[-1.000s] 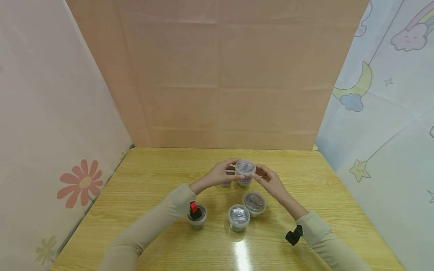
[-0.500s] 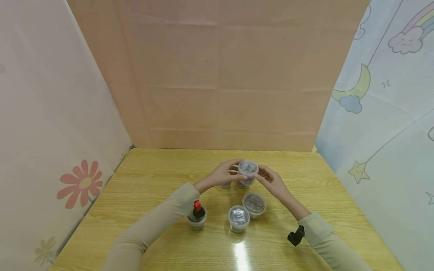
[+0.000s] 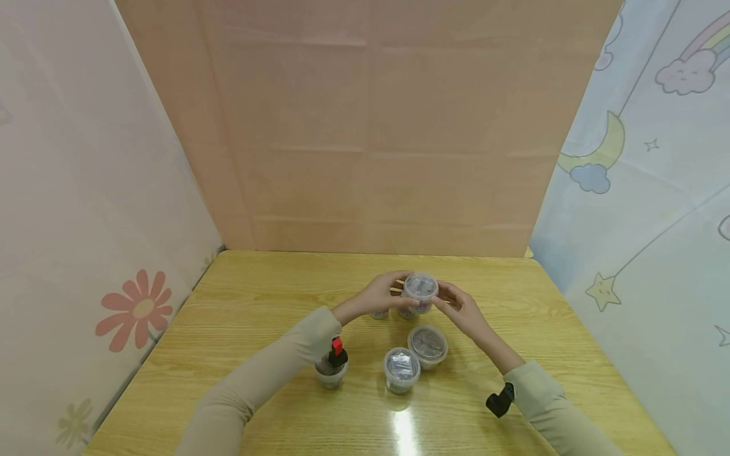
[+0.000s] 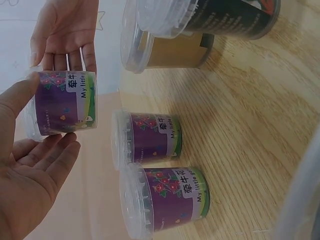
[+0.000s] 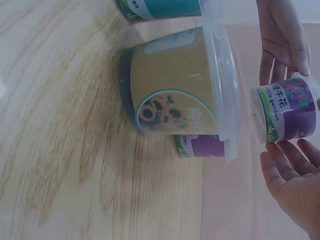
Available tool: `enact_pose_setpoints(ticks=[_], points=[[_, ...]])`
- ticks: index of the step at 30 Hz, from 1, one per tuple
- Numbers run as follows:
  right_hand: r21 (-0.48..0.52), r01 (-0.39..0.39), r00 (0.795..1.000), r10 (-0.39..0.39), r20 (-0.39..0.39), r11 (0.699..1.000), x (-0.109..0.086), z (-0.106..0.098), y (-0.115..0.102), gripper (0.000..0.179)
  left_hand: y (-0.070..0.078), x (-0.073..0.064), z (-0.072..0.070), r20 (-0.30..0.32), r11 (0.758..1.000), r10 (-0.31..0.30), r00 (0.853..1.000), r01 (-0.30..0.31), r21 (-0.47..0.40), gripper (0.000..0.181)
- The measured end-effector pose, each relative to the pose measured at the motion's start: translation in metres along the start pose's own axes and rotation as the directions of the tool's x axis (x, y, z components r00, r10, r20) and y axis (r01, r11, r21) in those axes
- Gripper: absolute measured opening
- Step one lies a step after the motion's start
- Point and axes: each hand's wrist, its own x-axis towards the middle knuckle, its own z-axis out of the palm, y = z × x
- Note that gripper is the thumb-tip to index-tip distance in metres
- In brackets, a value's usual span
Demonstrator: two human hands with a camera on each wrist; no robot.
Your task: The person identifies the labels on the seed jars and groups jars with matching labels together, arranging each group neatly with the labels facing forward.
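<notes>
Well, there it was, the purple cup (image 3: pixel 421 289), up off the tabletop (image 3: pixel 274 278) with two hands on it at once! The left hand (image 3: pixel 372 296) gripped it from the left, the right hand (image 3: pixel 464 315) from the right, and both thumbs sat on the near side. Neither hand was spread wide; each was drawn in to the cup's width. The lid faced up, and the long axis ran close to upright, much like that of the pair below.

And that pair was the thing to watch. A right-hand standing cup (image 4: pixel 155 137) and a left-hand standing cup (image 4: pixel 172 197), both in matching purple, stood down at the far side. The raised cup hung above lid height, slightly right of the right-hand one, with a plain gap under its base. The left hand was the nearer to both, its fingers partly covering them from where I stood; whether the two touched, I couldn't tell.

On the near side, a sunflower tub (image 3: pixel 428 346) stood just beside a smaller tub (image 3: pixel 402 370). Another tub (image 3: pixel 332 379) sat off left, half hidden beneath the left wrist's camera (image 3: pixel 339 356).
</notes>
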Motion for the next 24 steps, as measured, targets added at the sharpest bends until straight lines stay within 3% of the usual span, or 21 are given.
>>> enact_pose_setpoints(ticks=[7, 24], points=[[-0.012, -0.004, 1.000, 0.004, -0.011, 1.000, -0.004, -0.001, -0.014, 0.042, -0.004, 0.005, 0.003, 0.016, 0.999, 0.030, 0.999, -0.030, 0.021, 0.069], [-0.043, -0.031, 0.999, 0.030, -0.016, 0.999, -0.004, -0.008, -0.003, 0.044, -0.004, 0.011, 0.006, 0.047, 0.999, 0.048, 0.998, -0.049, 0.018, 0.066]])
